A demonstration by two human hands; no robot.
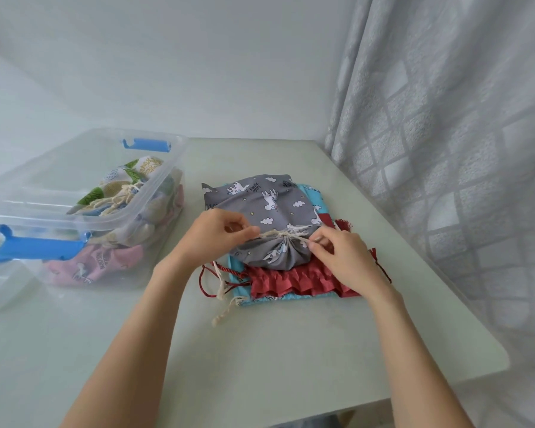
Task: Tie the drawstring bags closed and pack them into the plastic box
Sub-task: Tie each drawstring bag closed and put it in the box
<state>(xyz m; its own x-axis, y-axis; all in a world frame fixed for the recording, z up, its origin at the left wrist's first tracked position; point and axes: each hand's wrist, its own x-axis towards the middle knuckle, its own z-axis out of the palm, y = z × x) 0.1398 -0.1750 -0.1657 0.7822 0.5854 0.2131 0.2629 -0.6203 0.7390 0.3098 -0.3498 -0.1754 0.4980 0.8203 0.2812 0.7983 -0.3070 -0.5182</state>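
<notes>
Both hands pinch the cream cord (283,235) at the gathered neck of a grey unicorn bag (260,208): left hand (220,233) clamped on one end, right hand (343,257) on the other. That bag lies on a red bag (291,281) and a blue bag (314,193) on the desk (260,350). To the left, the plastic box (155,193) holds tied bags.

Between the hands (217,233) lies a grey bag (269,208) printed with white unicorns and clouds, over a red bag (284,281) and a turquoise one (314,193). Left of them, a clear box (155,193) has blue latches (145,145).
</notes>
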